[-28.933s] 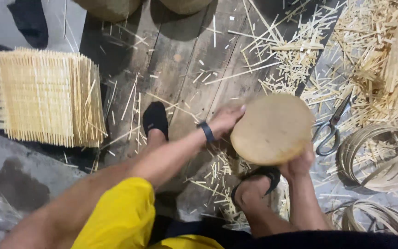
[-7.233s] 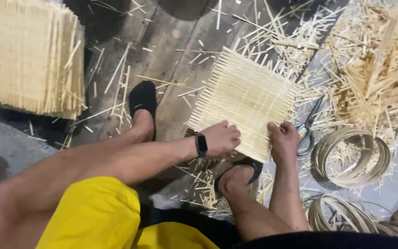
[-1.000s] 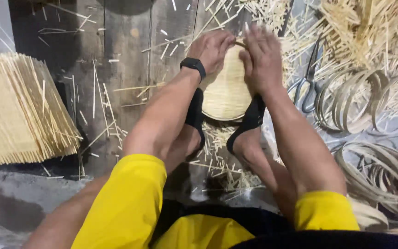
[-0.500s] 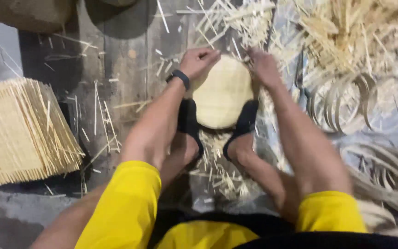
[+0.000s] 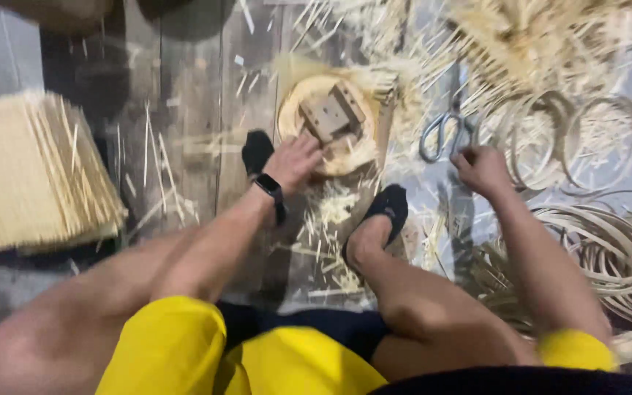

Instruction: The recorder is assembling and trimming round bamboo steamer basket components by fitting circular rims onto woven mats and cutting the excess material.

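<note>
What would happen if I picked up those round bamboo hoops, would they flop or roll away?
The bamboo hoops look like thin bent strips, so they would probably feel light and springy rather than floppy. Being round, one could roll if stood on edge; lying flat among the splinters, they likely stay put. The right hand is nearest them, beside the scissors.

Yellow shorts [image 5: 184, 351], black shoes [image 5: 385, 208], pale straw-coloured mats [image 5: 31, 172]
</note>
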